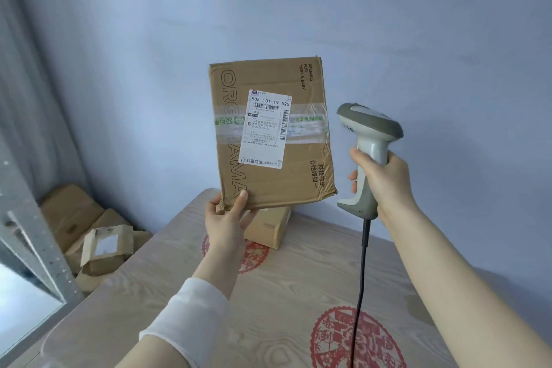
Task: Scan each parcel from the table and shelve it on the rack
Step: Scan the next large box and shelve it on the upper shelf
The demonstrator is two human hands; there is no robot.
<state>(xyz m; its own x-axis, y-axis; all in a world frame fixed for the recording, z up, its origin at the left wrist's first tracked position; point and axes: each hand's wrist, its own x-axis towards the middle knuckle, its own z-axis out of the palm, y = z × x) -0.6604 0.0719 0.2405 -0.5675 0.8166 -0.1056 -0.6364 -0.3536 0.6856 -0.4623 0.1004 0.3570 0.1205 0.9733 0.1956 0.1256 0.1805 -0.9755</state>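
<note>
The parcel point(298, 176) is held up in the air above the far edge of the tabletop point(298, 284), its long axis upright and its printed label point(267, 128) turned toward the wearer. It is pinched at its lower left corner by the left hand point(227, 218), the thumb laid on the front face and the fingers hidden behind.

The scanner point(369, 128) is gripped by the right hand point(380, 179), the fingers wrapped round the handle, and its cable point(363, 263) hangs down. It is held just beside the parcel's right edge without touching, its head level with the label. Which way its window faces cannot be told for certain.

The label lies to the left of the scanner, so the head would probably have to be swung leftward onto the barcode. A smaller box point(268, 227) is left at the far edge of the tabletop.
</note>
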